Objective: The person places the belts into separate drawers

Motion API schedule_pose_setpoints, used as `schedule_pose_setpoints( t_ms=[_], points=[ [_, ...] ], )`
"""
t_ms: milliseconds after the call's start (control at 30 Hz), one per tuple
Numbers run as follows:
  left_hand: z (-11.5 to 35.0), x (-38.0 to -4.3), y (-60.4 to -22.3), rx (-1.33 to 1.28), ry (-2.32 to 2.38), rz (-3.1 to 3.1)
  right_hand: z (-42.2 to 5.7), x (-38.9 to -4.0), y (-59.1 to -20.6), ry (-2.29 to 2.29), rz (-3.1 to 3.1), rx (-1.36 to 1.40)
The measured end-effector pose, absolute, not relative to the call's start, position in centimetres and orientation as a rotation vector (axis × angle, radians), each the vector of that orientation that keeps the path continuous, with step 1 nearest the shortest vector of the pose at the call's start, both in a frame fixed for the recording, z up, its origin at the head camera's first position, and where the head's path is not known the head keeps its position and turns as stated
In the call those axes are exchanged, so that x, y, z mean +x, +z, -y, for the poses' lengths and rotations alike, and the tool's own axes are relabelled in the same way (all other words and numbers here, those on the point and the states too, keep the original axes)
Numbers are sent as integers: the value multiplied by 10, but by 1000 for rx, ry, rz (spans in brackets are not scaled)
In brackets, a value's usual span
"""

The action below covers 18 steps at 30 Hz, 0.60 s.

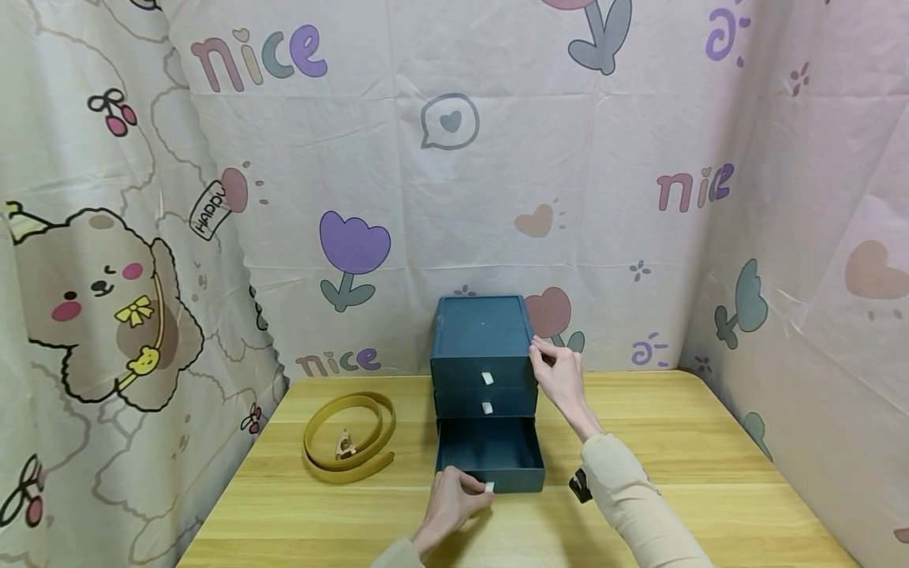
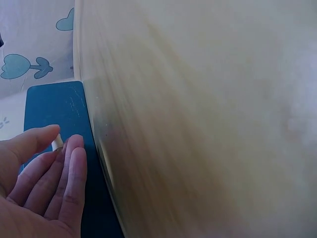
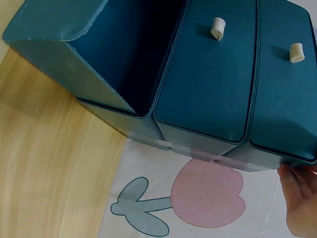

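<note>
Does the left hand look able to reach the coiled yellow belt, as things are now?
Probably yes: nothing visible stands between the left hand and the belt on the table. The hand pinches the white tab of the open bottom drawer, so it would likely have to let go first.

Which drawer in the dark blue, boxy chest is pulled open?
The bottom dark blue rectangular drawer, whose small white tab the left hand pinches; it sticks out, while the top drawer and middle drawer above are shut.
</note>
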<state>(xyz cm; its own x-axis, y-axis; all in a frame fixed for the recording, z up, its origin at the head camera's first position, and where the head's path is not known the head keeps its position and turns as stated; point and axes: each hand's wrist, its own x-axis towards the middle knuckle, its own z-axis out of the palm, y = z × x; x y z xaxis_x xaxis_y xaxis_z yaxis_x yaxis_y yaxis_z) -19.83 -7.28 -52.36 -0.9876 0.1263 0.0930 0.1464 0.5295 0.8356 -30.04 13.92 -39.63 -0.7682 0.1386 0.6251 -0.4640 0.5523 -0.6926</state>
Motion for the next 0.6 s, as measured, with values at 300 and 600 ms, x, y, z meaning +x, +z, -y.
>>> schedule_pose_setpoints(
  t_ms=[300,600],
  points=[
    [74,-195,-524,-268,-1481,2733,-140,-300,-396,1224,2149,252],
    [75,-188,-523,-304,-1509,2733,-139,-299,-395,1227,2150,256]
  ],
)
